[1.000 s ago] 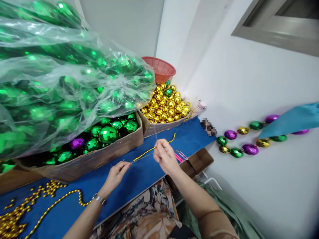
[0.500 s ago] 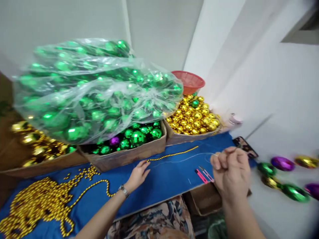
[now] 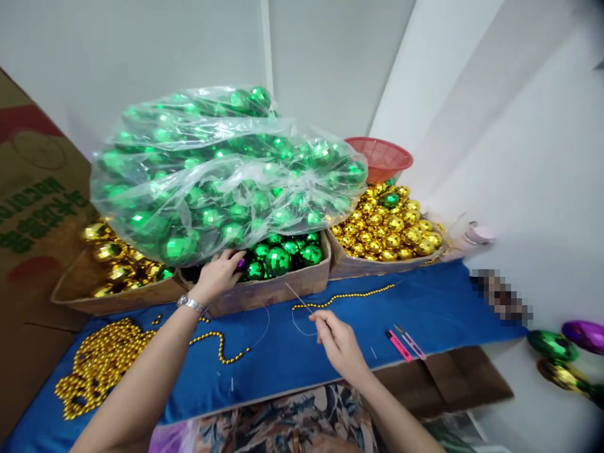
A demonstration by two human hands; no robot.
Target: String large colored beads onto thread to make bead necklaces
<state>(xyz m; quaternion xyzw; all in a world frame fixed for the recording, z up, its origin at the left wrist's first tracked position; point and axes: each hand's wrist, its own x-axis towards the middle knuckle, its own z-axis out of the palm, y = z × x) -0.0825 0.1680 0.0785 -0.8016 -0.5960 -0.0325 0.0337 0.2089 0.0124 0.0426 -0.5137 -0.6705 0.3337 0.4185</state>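
Observation:
My left hand (image 3: 218,277), with a watch (image 3: 191,304) on the wrist, reaches into the cardboard box (image 3: 283,284) of green baubles. Its fingertips are partly hidden beside a purple bauble (image 3: 242,263), and whether they grip anything does not show. Pinched in my right hand (image 3: 336,343) is a long thin needle (image 3: 297,296), pointing up and left above the blue cloth (image 3: 278,362). A thin thread (image 3: 296,324) loops near the needle. Behind my right hand lies a strand of small gold beads (image 3: 346,296). Another gold bead strand (image 3: 221,348) runs below the box.
Green baubles fill a large transparent bag (image 3: 226,170) above the boxes. Gold baubles (image 3: 387,229) sit in a box under a red basket (image 3: 382,157). A pink cutter (image 3: 399,345) and thread snips (image 3: 411,343) lie at right. A heap of gold beads (image 3: 101,362) lies at left.
My left hand has left the gold bead strand and moved up and left into the green bauble box. My right hand has come down and left, now with the needle visible. The view has shifted.

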